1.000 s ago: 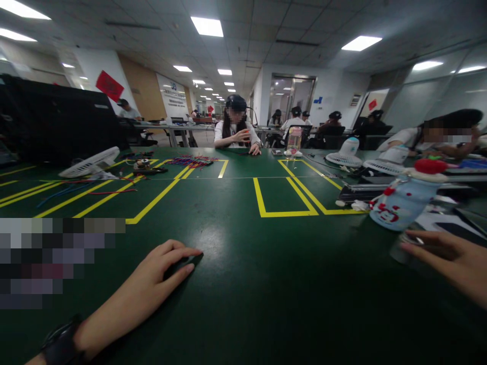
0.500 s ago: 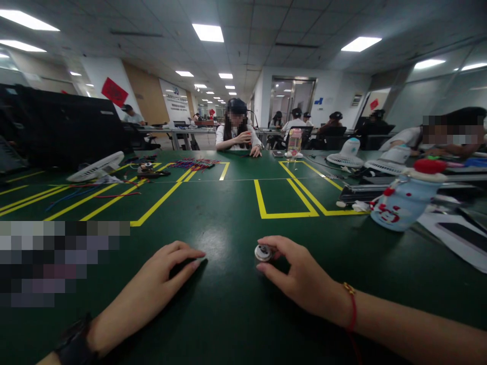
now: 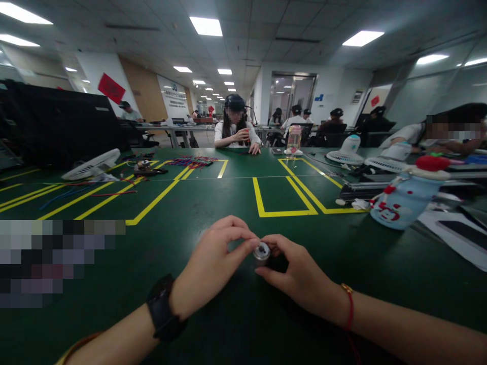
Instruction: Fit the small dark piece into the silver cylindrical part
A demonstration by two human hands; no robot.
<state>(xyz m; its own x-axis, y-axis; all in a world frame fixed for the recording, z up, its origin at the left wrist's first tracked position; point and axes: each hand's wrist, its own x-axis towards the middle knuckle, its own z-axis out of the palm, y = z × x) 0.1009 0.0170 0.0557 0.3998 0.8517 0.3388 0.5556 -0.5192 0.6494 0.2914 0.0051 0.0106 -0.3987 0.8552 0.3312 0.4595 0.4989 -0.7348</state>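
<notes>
Here, small metal cylinder (image 3: 262,253) upright on desk (image 3: 323,235), between both hands. Left hand (image 3: 215,251): thumb and index tips close together at cylinder's upper rim; cannot tell whether anything pinched. Right hand (image 3: 299,266): curved around cylinder, fingers on far side, thumb on near side; cannot tell whether gripping. Black watch (image 3: 165,306) on left wrist, red bracelet (image 3: 352,304) on right. Beyond, yellow tape (image 3: 289,214) outlines; light-blue bottle (image 3: 405,197) at right; person (image 3: 228,133) across desk.
</notes>
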